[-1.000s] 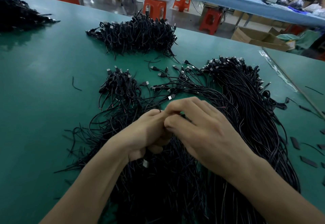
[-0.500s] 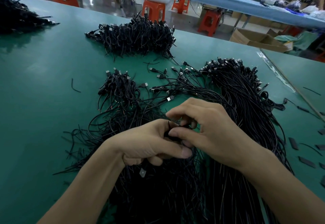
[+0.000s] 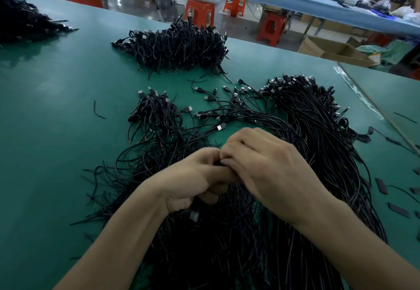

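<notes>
Two hands meet at the centre of the frame, above the near end of the big heap (image 3: 322, 157) of black leads. The left hand (image 3: 193, 182) has its fingers curled round a black cable (image 3: 217, 163), and a silver plug (image 3: 194, 215) hangs below its palm. The right hand (image 3: 275, 171) pinches the same cable with bent fingers, and the two hands touch.

The widest open room is on the left of the frame, where the green table (image 3: 56, 135) lies bare but for a stray wire (image 3: 98, 110). On the right the big heap spreads almost to the seam (image 3: 366, 105) where a second green top adjoins. Short black sleeves (image 3: 381, 186) lie scattered near the right edge.

Just beyond the hands sits a small bundle (image 3: 156, 112), and loose plugs fan out beside it. A far heap (image 3: 179, 46) lies close to the table's far edge, which slants from upper left to right. A dark pile (image 3: 22, 23) fills the upper left corner.

Past that edge a shiny floor carries orange stools (image 3: 200, 12) and a fan (image 3: 168, 3). A cardboard box (image 3: 336, 51) stands at the upper right, below a long blue table (image 3: 318, 10).
</notes>
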Demonstrator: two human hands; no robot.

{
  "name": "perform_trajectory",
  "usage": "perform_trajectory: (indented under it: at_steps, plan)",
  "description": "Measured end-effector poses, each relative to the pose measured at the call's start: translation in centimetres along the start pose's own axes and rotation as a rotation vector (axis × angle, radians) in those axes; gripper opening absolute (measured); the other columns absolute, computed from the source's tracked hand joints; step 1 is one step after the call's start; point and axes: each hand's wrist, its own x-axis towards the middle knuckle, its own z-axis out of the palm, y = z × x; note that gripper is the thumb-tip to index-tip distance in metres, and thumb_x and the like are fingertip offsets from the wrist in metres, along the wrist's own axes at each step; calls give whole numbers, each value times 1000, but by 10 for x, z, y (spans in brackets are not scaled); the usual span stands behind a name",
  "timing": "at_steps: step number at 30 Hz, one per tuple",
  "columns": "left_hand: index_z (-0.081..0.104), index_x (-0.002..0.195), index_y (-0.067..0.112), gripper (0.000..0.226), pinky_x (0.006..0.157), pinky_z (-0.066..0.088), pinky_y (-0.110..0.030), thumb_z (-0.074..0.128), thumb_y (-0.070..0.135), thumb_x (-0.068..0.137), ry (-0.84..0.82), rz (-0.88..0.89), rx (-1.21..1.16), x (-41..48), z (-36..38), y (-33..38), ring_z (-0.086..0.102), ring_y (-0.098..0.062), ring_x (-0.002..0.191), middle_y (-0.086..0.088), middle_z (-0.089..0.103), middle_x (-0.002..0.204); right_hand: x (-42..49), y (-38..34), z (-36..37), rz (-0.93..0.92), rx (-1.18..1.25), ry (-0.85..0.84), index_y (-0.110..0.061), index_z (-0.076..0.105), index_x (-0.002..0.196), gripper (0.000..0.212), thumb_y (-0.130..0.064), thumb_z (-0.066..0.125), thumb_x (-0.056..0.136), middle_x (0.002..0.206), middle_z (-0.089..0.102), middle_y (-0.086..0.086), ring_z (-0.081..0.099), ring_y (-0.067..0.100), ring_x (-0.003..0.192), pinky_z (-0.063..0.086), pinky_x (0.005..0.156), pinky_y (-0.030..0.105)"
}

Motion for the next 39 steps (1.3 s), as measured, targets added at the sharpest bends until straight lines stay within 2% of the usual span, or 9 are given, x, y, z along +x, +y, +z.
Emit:
perform_trajectory:
  at_steps: [4,9,15,19,23,27,30,34,39]
  plan:
    - [44,75,16,12,44,20,-19,52,8,79,68,-3,-360,5,7,5,26,-9,52,2,33,65,0,4,12,106,-66,137,-9,69,96,11,-13,59,94,103,62,4,56,24,98,54,80,40]
    - [53,98,7,16,50,38,-22,38,3,102,206,169,-419,10,10,1,47,-11,59,-2,50,72,3,2,27,378,215,284,-19,66,95,10,-22,57,96,99,57,-6,51,13,97,41,83,17]
    - [62,121,21,24,89,48,-16,59,13,99,450,422,316,11,1,-6,61,-8,107,6,65,114,1,1,34,660,740,318,-28,64,90,11,-23,58,98,85,64,-13,61,8,80,52,72,30]
    - [64,125,31,33,75,38,-6,69,25,92,674,589,664,9,-1,-9,47,3,90,14,45,93,0,5,30,711,1042,292,-18,66,84,18,-16,57,99,71,59,-15,53,3,70,47,63,18]
    - [59,138,30,42,83,46,-8,63,20,97,620,691,680,9,3,-9,60,9,96,15,69,112,-2,7,26,740,1269,240,-26,71,76,16,-28,62,89,73,58,-10,50,3,71,43,63,14]
    - [59,137,35,40,94,52,-29,53,15,103,573,677,705,9,5,-8,63,-8,113,6,70,119,-3,10,28,763,1254,248,-23,73,78,19,-19,61,92,72,62,-7,53,5,70,44,62,15]
    - [68,123,30,33,92,49,-21,46,21,101,531,666,566,9,9,-7,63,-6,113,13,70,116,-4,12,30,757,1225,244,-14,72,91,16,-16,57,97,75,67,3,58,5,71,50,65,19]
    - [66,107,27,18,85,54,-28,67,16,94,547,718,441,10,13,-7,68,-13,102,12,71,102,-3,12,31,714,1159,237,-12,70,91,15,-18,58,97,69,63,-14,53,-6,61,43,59,9]
    - [49,117,44,62,87,49,-18,81,6,80,617,719,473,9,9,-9,66,-6,106,22,71,101,-2,10,30,718,1173,254,-15,67,83,16,-20,59,95,62,62,-17,53,-8,58,41,58,6]
